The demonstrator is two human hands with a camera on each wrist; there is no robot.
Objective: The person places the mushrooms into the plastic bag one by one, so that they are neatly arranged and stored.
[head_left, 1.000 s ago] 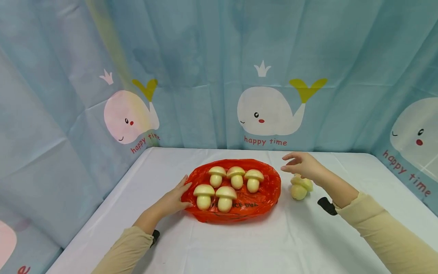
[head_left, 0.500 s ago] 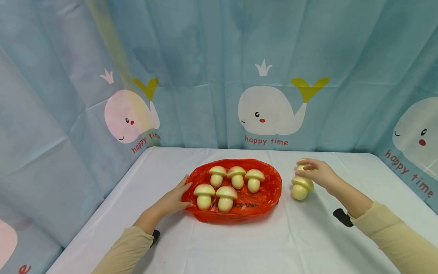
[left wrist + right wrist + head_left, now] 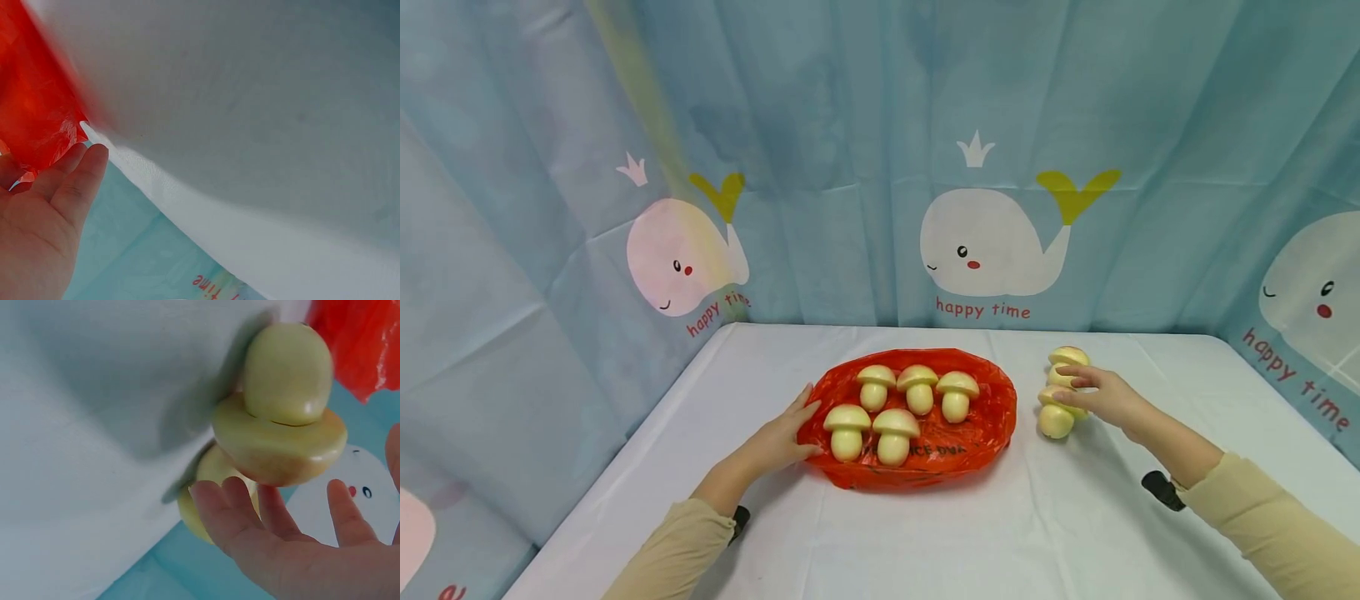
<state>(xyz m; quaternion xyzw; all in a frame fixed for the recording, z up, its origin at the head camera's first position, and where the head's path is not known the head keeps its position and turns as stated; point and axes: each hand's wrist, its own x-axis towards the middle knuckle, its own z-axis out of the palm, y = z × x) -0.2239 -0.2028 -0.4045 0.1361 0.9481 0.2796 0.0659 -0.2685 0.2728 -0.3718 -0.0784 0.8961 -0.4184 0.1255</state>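
A red plastic bag [image 3: 958, 471] with dark lettering lies spread like a shallow bowl, holding several glossy pale yellow mushrooms, one of them a front mushroom [image 3: 847, 432]. At its left rim, my left hand [image 3: 778, 436] touches the bag with fairly straight fingers. To the bag's right, a near mushroom [image 3: 1056, 421] and a far mushroom [image 3: 1067, 357] lie in line on the tabletop. My right hand [image 3: 1108, 397] hovers over the near one, fingers spread. In the right wrist view, the near mushroom [image 3: 287, 375] sits beyond the spread fingertips [image 3: 206, 494]; contact is hard to tell.
A white cloth [image 3: 970, 550] covers the table, whose far edge meets a light blue curtain [image 3: 835, 233] printed with whales. The curtain also runs along the left and right sides. A dark wrist strap [image 3: 1162, 490] shows under the right sleeve.
My right hand moved from beside the bag's right rim to the far mushroom, then nearer over the near mushroom. The far mushroom now shows more fully. My left hand stayed put.
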